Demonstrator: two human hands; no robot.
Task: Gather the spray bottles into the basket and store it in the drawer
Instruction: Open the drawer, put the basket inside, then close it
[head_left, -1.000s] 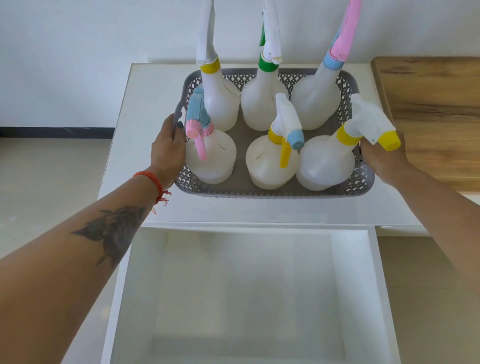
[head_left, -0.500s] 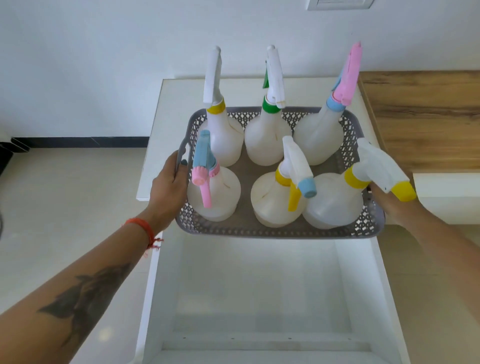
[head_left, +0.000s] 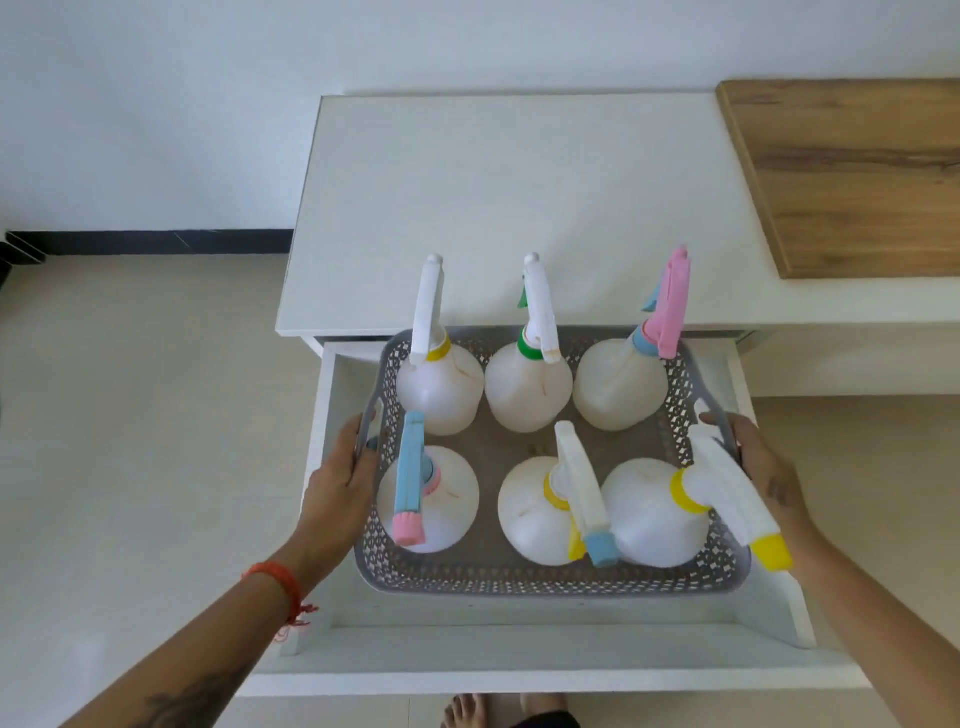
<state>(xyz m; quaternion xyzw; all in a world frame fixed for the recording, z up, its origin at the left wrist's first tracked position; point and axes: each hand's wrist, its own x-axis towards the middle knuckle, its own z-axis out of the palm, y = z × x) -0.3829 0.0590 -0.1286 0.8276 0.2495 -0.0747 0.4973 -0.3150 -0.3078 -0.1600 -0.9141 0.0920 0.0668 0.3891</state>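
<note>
The grey perforated basket (head_left: 519, 581) holds several white spray bottles in two rows, among them one with a blue and pink head (head_left: 410, 493) at front left and one with a yellow-tipped head (head_left: 727, 493) at front right. The basket sits low inside the open white drawer (head_left: 545, 660). My left hand (head_left: 340, 483) grips the basket's left handle. My right hand (head_left: 769, 478) grips its right rim, partly behind the yellow-tipped spray head.
A white cabinet top (head_left: 509, 197) lies just behind the drawer, with a wooden board (head_left: 852, 171) at the right. Beige floor spreads to the left. Bare toes (head_left: 498, 712) show below the drawer front. A white wall stands behind.
Both hands have carried the basket off the cabinet top, toward me and down into the open drawer. The camera view has tilted further down.
</note>
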